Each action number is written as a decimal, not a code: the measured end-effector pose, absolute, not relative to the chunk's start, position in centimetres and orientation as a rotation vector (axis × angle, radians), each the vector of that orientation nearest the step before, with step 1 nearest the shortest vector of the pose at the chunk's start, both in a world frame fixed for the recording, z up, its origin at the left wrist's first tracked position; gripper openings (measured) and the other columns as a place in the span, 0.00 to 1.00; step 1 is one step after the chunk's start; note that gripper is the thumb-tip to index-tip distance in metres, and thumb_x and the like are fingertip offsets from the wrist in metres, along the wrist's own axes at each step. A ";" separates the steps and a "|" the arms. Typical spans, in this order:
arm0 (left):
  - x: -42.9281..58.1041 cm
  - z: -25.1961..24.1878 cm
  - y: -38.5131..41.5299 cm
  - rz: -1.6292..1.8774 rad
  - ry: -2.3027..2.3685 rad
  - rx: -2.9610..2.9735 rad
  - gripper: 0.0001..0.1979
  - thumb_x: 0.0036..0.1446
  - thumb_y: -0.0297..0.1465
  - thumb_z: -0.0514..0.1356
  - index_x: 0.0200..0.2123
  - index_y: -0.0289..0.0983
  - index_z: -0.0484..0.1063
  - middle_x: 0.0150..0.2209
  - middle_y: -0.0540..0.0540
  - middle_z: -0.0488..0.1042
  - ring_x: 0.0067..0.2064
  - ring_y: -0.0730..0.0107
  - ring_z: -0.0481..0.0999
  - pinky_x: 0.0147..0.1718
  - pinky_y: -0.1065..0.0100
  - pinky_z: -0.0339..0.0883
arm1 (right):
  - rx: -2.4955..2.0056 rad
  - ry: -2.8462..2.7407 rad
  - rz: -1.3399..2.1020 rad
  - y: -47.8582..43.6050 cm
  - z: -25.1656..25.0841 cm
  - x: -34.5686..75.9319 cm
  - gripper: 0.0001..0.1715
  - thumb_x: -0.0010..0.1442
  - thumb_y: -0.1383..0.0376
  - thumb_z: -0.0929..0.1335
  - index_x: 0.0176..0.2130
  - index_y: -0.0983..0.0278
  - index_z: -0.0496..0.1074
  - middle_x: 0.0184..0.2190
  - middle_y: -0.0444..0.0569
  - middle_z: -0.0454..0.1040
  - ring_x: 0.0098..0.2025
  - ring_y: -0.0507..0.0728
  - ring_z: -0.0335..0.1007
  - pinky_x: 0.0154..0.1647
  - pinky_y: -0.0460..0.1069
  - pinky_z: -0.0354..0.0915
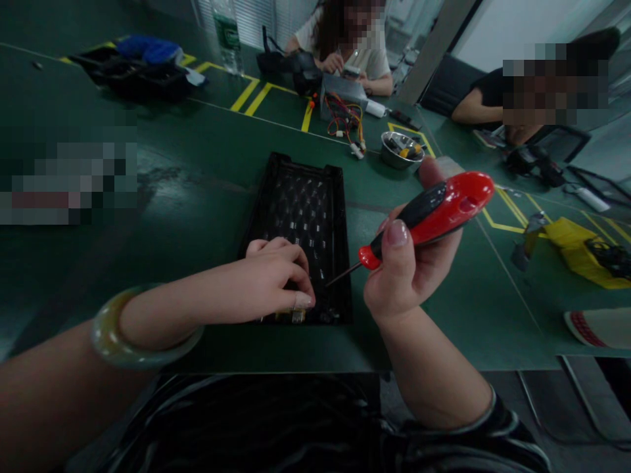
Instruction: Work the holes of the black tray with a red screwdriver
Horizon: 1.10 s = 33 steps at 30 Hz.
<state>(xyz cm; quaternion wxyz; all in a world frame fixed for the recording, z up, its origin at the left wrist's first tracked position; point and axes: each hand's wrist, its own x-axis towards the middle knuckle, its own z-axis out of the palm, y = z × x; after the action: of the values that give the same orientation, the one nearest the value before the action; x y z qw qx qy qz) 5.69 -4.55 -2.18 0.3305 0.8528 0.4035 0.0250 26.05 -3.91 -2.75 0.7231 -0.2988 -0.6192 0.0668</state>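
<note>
In my right hand is a screwdriver with a red and black handle. Its thin shaft slants down to the left, and the tip is over the lower right part of a black plastic tray-like panel. The panel has rows of small pale pieces or slots inside. My left hand lies over the panel's near end, thumb and forefinger pinched together. A small gold and silver part shows just below those fingertips; whether they grip it is hidden.
Across the green table, two people sit working. A metal box with coloured wires, a steel bowl of small parts and a water bottle stand there. Black trays with a blue cloth lie far left, a yellow bin right.
</note>
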 end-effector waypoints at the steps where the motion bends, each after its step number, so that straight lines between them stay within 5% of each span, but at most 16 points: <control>1: 5.8 -2.2 -4.5 0.065 1.062 2.224 0.08 0.64 0.43 0.67 0.37 0.53 0.88 0.49 0.48 0.77 0.59 0.52 0.68 0.59 0.48 0.50 | -0.658 -1.365 0.146 -3.9 -2.7 26.0 0.25 0.68 0.51 0.70 0.61 0.52 0.72 0.65 0.50 0.72 0.47 0.59 0.79 0.55 0.64 0.77; 8: 6.3 -2.1 -4.4 0.078 1.108 2.200 0.09 0.62 0.43 0.68 0.35 0.48 0.86 0.50 0.49 0.79 0.59 0.51 0.69 0.60 0.48 0.50 | -0.635 -1.263 0.076 -3.8 -2.5 25.0 0.30 0.68 0.46 0.68 0.63 0.53 0.72 0.42 0.50 0.76 0.30 0.54 0.68 0.28 0.52 0.71; 12: 6.2 -2.1 -4.4 0.086 1.085 2.212 0.08 0.63 0.41 0.67 0.35 0.49 0.86 0.51 0.50 0.79 0.59 0.53 0.69 0.60 0.49 0.50 | -0.564 -1.322 0.037 -3.9 -2.3 24.7 0.32 0.68 0.46 0.66 0.66 0.51 0.70 0.46 0.51 0.77 0.23 0.48 0.58 0.17 0.48 0.61; 15: 6.1 -2.1 -4.5 0.086 1.080 2.228 0.08 0.64 0.40 0.67 0.35 0.48 0.86 0.49 0.50 0.79 0.58 0.54 0.70 0.58 0.50 0.51 | -0.511 -1.397 0.080 -4.2 -2.4 24.8 0.33 0.67 0.47 0.67 0.67 0.51 0.70 0.46 0.51 0.77 0.22 0.47 0.56 0.15 0.47 0.60; 21: 6.2 -1.9 -4.7 0.075 1.065 2.249 0.10 0.67 0.41 0.65 0.36 0.46 0.85 0.49 0.50 0.79 0.57 0.55 0.70 0.58 0.50 0.52 | -0.520 -1.448 0.167 -4.5 -2.8 25.3 0.35 0.66 0.47 0.68 0.68 0.52 0.69 0.30 0.44 0.67 0.22 0.50 0.57 0.17 0.47 0.62; 25: 6.1 -1.7 -4.7 0.075 1.057 2.250 0.09 0.68 0.39 0.65 0.37 0.46 0.86 0.50 0.50 0.80 0.58 0.55 0.71 0.59 0.50 0.52 | -0.563 -1.487 0.194 -4.6 -2.8 25.5 0.37 0.66 0.44 0.68 0.69 0.50 0.66 0.31 0.46 0.68 0.25 0.52 0.63 0.21 0.49 0.67; 33: 5.9 -1.9 -4.7 0.099 1.030 2.231 0.08 0.66 0.38 0.66 0.38 0.49 0.87 0.50 0.51 0.80 0.59 0.55 0.71 0.61 0.49 0.50 | -0.511 -1.433 0.238 -4.5 -2.4 25.1 0.32 0.66 0.47 0.68 0.66 0.49 0.70 0.38 0.47 0.72 0.23 0.48 0.54 0.15 0.46 0.58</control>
<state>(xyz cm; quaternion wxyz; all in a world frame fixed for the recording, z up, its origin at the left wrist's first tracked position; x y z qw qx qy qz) 5.86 -4.67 -1.91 0.3347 0.8548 0.3946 0.0381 25.06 -4.46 -2.39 0.7181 -0.2308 -0.6477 0.1075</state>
